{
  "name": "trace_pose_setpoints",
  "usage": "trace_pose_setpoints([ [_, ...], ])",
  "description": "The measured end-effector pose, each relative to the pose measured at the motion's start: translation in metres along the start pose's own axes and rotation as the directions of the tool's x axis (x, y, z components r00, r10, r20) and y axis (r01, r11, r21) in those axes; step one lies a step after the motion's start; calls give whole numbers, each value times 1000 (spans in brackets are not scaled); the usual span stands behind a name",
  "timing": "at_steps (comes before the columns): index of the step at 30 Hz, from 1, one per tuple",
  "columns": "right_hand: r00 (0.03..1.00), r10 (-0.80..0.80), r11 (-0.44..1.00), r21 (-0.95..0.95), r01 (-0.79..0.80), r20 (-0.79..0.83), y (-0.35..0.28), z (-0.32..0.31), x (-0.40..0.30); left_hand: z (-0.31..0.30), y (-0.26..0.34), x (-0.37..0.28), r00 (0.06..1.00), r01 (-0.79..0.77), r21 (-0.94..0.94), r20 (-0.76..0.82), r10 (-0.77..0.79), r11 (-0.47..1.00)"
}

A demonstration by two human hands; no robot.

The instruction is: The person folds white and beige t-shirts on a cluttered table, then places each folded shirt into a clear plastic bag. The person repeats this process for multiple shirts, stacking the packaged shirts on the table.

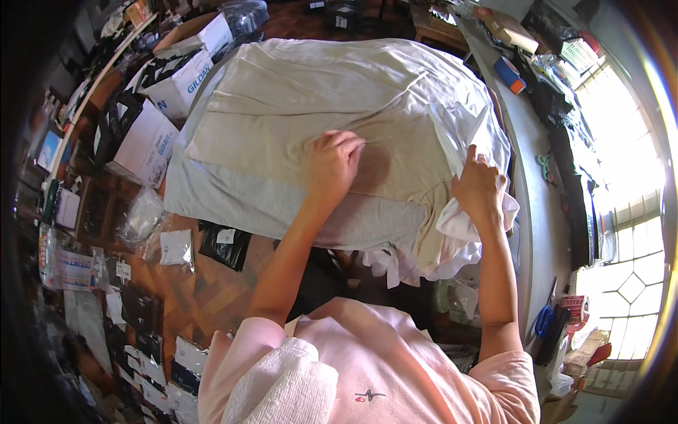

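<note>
A large stack of spread garments lies before me, with a beige cloth shirt (pixel 265 135) on top and a light grey one (pixel 238 196) showing beneath its near edge. My left hand (pixel 336 161) is over the middle of the beige shirt, slightly blurred, its fingers curled. Its palm side is hidden, so whether it pinches anything is unclear. On the stack's right side, my right hand (pixel 479 185) grips a bunched white garment (pixel 461 130), index finger extended along the cloth. Sleeves and white fabric edges (pixel 394 267) hang over the near side.
Cardboard boxes (pixel 145 140) holding dark packages stand left. Plastic-wrapped parcels (pixel 177 248) and a black mailer (pixel 225 245) lie on the parquet floor (pixel 175 289). Along the right runs a grey ledge (pixel 535 212) near blue-handled scissors (pixel 544 320), a tape roll (pixel 576 310) and a barred window (pixel 633 286).
</note>
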State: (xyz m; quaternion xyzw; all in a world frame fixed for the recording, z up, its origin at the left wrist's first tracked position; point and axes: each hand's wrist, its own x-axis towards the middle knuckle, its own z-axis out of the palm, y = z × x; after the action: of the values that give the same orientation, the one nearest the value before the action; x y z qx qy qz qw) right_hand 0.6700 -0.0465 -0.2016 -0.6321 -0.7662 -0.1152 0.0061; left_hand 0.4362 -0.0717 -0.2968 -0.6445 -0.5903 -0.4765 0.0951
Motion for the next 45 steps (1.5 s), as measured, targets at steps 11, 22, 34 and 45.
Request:
trace_pose_setpoints([
  [11, 975, 221, 823, 536, -189, 5, 79, 35, 8, 7, 25, 5, 984, -119, -46, 128, 124, 992],
  [22, 936, 329, 391, 884, -256, 125, 83, 29, -4, 7, 24, -1, 964, -250, 77, 114, 241, 965],
  [34, 994, 79, 111, 990, -81, 72, 43, -31, -40, 20, 21, -6, 984, -179, -91, 3, 180, 980],
  [45, 865, -486, 684, 560, 468, -129, 37, -40, -29, -4, 19, 26, 980, 156, -471, -36, -196, 868],
])
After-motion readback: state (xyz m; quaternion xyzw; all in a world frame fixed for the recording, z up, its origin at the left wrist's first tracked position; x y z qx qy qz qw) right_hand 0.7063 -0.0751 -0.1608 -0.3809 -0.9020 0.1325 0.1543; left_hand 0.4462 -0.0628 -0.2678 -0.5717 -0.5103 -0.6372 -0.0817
